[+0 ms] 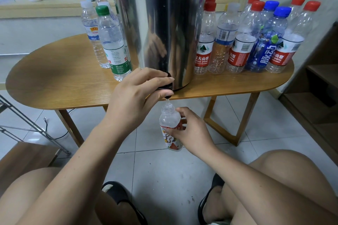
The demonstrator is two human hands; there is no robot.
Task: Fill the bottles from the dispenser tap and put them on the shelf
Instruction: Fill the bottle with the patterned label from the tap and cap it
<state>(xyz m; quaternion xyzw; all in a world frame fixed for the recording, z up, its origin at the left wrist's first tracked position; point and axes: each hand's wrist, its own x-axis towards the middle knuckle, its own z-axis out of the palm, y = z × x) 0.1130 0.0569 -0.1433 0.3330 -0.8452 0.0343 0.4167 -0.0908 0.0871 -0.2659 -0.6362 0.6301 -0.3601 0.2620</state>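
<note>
A tall steel dispenser [164, 23] stands on a wooden table [54, 86]. Its black tap [167, 83] juts over the front edge. My left hand [139, 93] grips the tap, fingers curled over it and thumb under the spout. Just below, my right hand [190, 131] holds a small uncapped clear bottle [170, 128] with a colourful label, its mouth right under the spout. Water runs into the neck.
Capped bottles [111, 42] with clear contents stand left of the dispenser. Several capped bottles [256, 42] with red, blue and white caps crowd the right side. A wooden shelf unit [318, 82] is at far right. My knees and tiled floor lie below.
</note>
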